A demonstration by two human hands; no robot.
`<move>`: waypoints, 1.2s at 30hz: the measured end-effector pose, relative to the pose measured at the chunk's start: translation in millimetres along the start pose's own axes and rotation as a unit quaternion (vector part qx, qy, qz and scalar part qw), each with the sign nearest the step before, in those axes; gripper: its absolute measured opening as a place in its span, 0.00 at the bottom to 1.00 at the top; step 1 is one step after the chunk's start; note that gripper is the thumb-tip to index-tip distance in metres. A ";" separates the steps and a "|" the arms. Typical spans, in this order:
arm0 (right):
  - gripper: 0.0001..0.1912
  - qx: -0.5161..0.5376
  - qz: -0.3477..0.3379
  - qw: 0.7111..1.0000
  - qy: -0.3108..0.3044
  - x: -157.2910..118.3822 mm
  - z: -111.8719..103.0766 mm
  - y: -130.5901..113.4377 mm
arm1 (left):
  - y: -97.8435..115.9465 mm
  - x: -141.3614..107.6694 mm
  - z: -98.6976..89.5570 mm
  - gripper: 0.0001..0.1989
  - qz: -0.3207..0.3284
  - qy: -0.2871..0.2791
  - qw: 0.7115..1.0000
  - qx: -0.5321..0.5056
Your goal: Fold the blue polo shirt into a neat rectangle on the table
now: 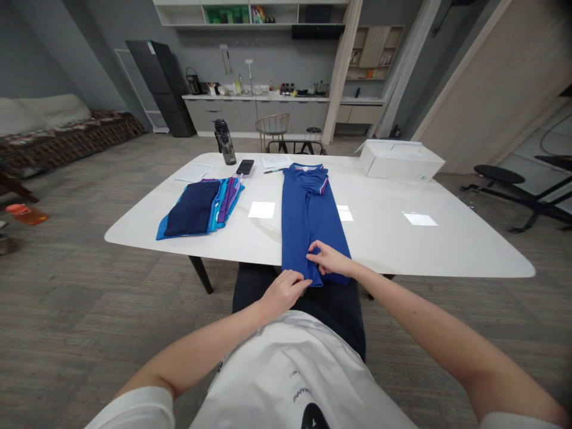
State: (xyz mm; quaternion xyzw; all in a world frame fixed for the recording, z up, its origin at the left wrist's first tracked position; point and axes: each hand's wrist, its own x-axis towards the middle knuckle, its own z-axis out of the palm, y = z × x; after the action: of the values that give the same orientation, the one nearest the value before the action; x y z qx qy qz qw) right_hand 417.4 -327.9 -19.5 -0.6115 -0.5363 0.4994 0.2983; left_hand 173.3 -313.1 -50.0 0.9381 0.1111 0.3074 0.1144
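A blue T-shirt (pixel 297 220) lies lengthwise on the white table (pixel 384 238), its collar at the far side and its hem hanging over the near edge. One side is folded inward, with a striped-cuff sleeve on top at the right. At the hem, my left hand (pixel 286 291) is closed on the fabric, thumb and fingers pinching it. My right hand (pixel 328 259) rests a little higher on the folded layer, its thumb and index finger curled close together; whether cloth is between them is hard to see.
Left on the table is a stack of folded clothes (pixel 192 208). Behind it stand a dark water bottle (pixel 226 143), a phone (pixel 245 167), papers (pixel 195 173) and a pen (pixel 273 171). A white box (pixel 400 161) sits at the back right.
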 end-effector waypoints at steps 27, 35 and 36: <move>0.28 -0.189 0.157 0.962 0.117 -81.2 2.3 75.5 | -53.6 -39.8 20.9 0.22 -0.454 -0.014 0.773 -0.444; 0.24 0.186 0.178 0.938 0.230 -94.3 -8.7 104.8 | -48.8 -31.5 31.5 0.19 -0.474 0.046 0.722 -0.501; 0.23 0.197 0.165 0.941 0.221 -93.0 -6.3 103.1 | -47.4 -30.9 31.7 0.19 -0.477 0.056 0.720 -0.501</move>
State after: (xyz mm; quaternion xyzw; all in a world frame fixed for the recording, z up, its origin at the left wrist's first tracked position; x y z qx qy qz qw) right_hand 467.1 -440.9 -83.3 -0.7152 -0.2392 0.4899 0.4373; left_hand 161.5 -281.4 -105.2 0.5474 0.3798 0.2749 0.6932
